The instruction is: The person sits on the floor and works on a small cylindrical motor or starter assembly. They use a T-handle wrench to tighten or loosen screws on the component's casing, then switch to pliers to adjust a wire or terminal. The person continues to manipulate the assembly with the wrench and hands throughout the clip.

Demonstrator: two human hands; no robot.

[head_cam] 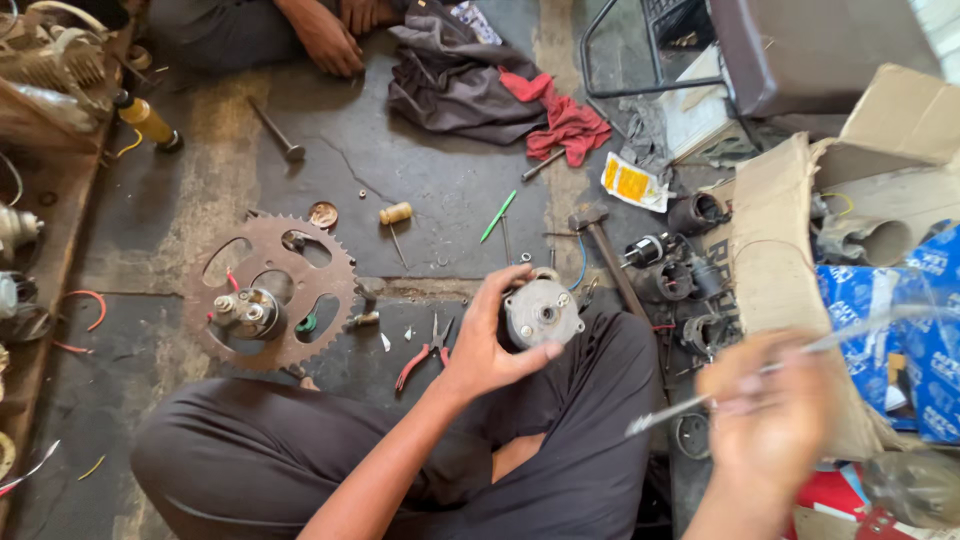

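Scanning from the left: I see a rusty sprocket flat on the floor, red-handled pliers just right of it.
Left hand: my left hand is curled around a round grey motor housing, gripping it above my crossed legs.
Right hand: my right hand is blurred, fingers closed on a thin metal rod.
Containers: a torn cardboard box holds blue printed packets and dark cylindrical parts.
Surface: stained concrete floor, a hammer, a red rag.
Room: another person's hands rest at top.
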